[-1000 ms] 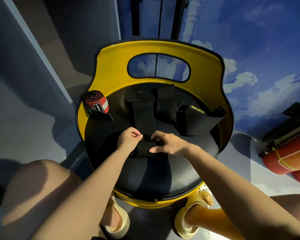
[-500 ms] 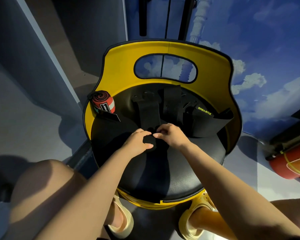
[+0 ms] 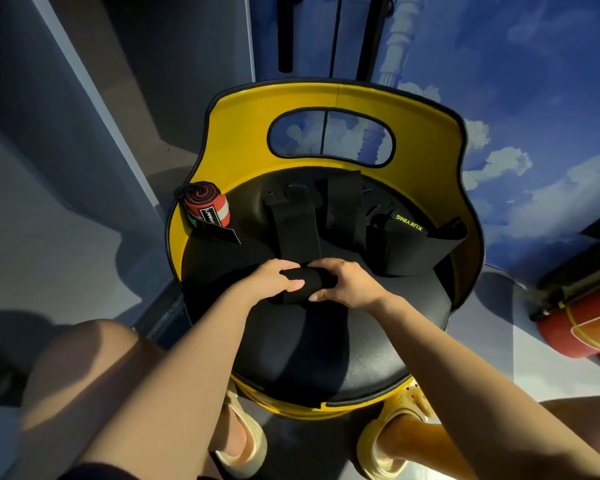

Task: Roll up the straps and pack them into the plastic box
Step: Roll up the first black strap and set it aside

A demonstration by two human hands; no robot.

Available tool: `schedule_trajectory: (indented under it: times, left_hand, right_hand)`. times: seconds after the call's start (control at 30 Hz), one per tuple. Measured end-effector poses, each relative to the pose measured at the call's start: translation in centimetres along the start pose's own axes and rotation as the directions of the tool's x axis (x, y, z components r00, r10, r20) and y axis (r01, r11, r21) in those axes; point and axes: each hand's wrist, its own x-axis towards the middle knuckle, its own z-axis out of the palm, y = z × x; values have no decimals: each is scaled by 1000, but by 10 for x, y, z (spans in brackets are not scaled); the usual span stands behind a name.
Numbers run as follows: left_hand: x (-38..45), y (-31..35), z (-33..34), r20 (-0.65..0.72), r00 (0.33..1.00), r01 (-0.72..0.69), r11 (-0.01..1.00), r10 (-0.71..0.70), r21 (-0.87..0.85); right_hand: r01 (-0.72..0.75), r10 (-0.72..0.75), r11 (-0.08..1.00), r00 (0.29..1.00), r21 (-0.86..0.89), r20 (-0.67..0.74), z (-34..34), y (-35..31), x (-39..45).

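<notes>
A black strap lies lengthwise on the black seat of a yellow chair, its near end wound into a thick roll. My left hand grips the roll's left end and my right hand grips its right end. A rolled red and white strap rests at the seat's left rim. More black straps lie at the back: one flat strap and a wide belt with green lettering. No plastic box is in view.
The chair's yellow backrest with an oval cut-out stands behind the straps. A red cylinder lies on the floor at right. My knees and yellow shoes frame the chair's front. A grey wall is at left.
Both hands have kept turning the roll, which has grown thicker. The unrolled length of the black strap is shorter, and the roll sits a little farther up the seat.
</notes>
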Motion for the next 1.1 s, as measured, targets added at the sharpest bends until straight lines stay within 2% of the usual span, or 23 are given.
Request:
schedule_trajectory:
  times: [0.17,0.3,0.53,0.6,0.67,0.83,0.93,1.1]
  left_hand:
    - [-10,-7,5,70,996,62,996,-57,-67]
    - [-20,-10,9,117,991,79,996,-73,-48]
    - [-37,-15,18,192,976,95,995,-99,26]
    - [-40,-16,20,179,980,79,996,-83,29]
    - [-40,-15,21,151,986,59,998,-63,33]
    - [-37,-15,20,-7,1000,3,1000,-3,-11]
    - [-35,-16,21,-105,993,-54,998,51,-21]
    - [-33,-19,21,-260,944,-179,977,205,118]
  right_hand:
    - [-43,39,997,997,58,72,-3,-5,-13]
    - [-49,40,997,990,61,134,-2,-9,-25]
    - [-67,65,998,970,1,235,-3,-15,-45]
    - [-11,34,995,969,-95,246,-3,-18,-44]
    - [73,-31,979,975,-188,220,-1,-18,-45]
    - [161,-157,967,987,-195,35,13,-12,-61]
    - [109,-111,982,994,-152,-1,12,-13,-55]
    - [4,7,990,997,-138,82,-4,-16,-35]
